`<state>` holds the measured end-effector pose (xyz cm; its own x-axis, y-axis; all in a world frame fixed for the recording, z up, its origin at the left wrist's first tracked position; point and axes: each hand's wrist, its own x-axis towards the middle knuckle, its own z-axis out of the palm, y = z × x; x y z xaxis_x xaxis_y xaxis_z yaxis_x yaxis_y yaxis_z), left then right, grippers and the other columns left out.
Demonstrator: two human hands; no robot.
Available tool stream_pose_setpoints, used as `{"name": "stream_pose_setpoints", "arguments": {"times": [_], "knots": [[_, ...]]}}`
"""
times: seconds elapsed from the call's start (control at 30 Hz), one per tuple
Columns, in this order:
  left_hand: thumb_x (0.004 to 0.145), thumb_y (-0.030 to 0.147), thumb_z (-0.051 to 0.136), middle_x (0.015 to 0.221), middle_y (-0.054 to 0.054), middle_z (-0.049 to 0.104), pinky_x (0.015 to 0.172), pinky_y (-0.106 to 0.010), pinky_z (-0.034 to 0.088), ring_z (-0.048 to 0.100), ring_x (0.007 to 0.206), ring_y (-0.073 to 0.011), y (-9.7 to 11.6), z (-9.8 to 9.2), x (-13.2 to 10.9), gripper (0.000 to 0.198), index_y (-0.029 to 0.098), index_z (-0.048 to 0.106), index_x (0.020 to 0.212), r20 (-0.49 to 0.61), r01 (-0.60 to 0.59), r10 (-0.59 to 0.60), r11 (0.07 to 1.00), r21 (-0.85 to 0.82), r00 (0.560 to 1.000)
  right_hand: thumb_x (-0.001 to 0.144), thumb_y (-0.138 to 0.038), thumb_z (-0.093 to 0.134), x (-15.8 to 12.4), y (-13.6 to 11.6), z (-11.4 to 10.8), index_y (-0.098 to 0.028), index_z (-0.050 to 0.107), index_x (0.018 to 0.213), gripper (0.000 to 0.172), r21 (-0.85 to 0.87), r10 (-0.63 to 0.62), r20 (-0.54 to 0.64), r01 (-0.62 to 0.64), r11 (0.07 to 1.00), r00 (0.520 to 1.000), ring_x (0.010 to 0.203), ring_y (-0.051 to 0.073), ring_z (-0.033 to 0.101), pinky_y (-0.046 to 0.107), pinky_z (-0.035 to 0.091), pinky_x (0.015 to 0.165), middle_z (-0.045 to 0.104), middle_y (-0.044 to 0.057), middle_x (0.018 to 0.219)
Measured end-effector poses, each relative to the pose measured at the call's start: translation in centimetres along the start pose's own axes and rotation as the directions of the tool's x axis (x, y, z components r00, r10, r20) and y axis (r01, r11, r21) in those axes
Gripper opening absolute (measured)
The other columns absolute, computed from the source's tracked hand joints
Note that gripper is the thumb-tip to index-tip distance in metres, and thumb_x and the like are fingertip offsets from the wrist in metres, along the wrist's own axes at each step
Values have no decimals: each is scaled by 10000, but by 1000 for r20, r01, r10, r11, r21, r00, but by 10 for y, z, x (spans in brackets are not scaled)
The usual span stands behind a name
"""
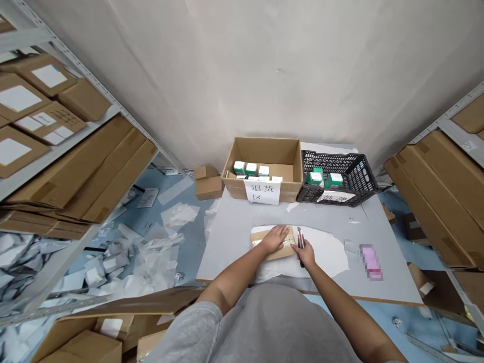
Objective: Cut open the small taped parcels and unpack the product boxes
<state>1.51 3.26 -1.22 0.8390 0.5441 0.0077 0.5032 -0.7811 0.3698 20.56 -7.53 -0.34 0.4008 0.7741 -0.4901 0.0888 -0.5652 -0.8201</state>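
A small taped cardboard package (270,253) lies on a white plastic sheet (328,252) near the front of the table. My left hand (275,239) rests flat on top of the package, fingers stretched out. Just right of the package, my right hand (305,253) is closed around a utility knife (300,241) with a black and red handle. The knife points away from me, and its tip is too small to make out clearly. Shiny clear tape crosses the package beside my left fingers.
At the table's back stand a cardboard box (264,146) and a black plastic crate (363,174), both holding green-and-white small boxes. A pixelated pink item (371,262) lies at the right. Shelves with cartons (49,121) flank the table (385,237); paper scraps (159,257) litter the floor left.
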Motion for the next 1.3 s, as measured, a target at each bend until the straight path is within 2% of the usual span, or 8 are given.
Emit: {"name": "stream_pose_setpoints", "arguments": {"times": [0.2,0.37,0.53,0.7,0.97,1.1,1.2,1.3], "knots": [[994,304,599,1646,-270,441,1282,-544,321,407,1555,-342,-5,7,6,701,83,367,1617,3,0,0,999,47,1000,706,-487,894,4,1,11,-255,502,873,485,62,64,-45,-61,996,997,387,112,484,241,421,372,500,-121,556],[1062,443,545,1619,-244,501,1249,-524,369,492,1501,-325,-2,13,10,636,129,407,1598,-48,99,-92,984,151,995,688,-454,910,10,-1,15,-265,489,842,486,96,140,-39,-136,986,989,379,109,471,233,418,366,472,-130,531],[1092,406,463,1600,-245,527,1227,-519,390,515,1481,-341,4,20,19,600,107,423,1610,-12,124,-125,960,251,992,683,-451,910,11,-2,16,-270,488,830,482,130,166,-24,-162,978,986,374,114,470,238,410,360,486,-119,517],[1102,333,406,1595,-258,528,1216,-526,386,530,1465,-340,4,24,22,567,103,416,1620,-7,108,-110,955,275,994,688,-482,905,10,-1,18,-263,498,851,489,126,156,-23,-152,980,988,382,111,475,233,424,365,501,-111,530],[1066,514,547,1356,-230,644,1057,-454,488,624,1244,-335,3,12,26,619,119,481,1538,-5,129,-131,964,234,991,807,-467,828,6,-9,6,-243,529,889,382,-30,111,-6,-111,993,994,377,97,495,200,427,370,519,-113,563],[1082,463,517,1373,-234,624,1068,-469,465,611,1239,-342,5,13,26,600,133,443,1578,-9,142,-143,970,199,990,941,-542,668,-9,-9,-1,-238,553,906,327,-65,110,-1,-110,992,994,353,108,516,193,419,364,523,-100,534],[1087,422,505,1434,-244,596,1108,-485,432,584,1290,-350,7,15,26,592,144,423,1603,-30,161,-158,973,163,987,962,-621,612,-20,-10,-2,-242,538,899,391,27,185,48,-186,982,982,342,123,536,201,435,372,525,-94,505],[1089,406,492,1443,-247,596,1130,-503,410,569,1308,-359,10,16,27,596,134,420,1614,-38,184,-180,972,148,983,949,-668,612,-27,-15,3,-247,511,881,439,175,285,138,-307,936,949,379,154,599,234,499,409,579,-55,513]]}}
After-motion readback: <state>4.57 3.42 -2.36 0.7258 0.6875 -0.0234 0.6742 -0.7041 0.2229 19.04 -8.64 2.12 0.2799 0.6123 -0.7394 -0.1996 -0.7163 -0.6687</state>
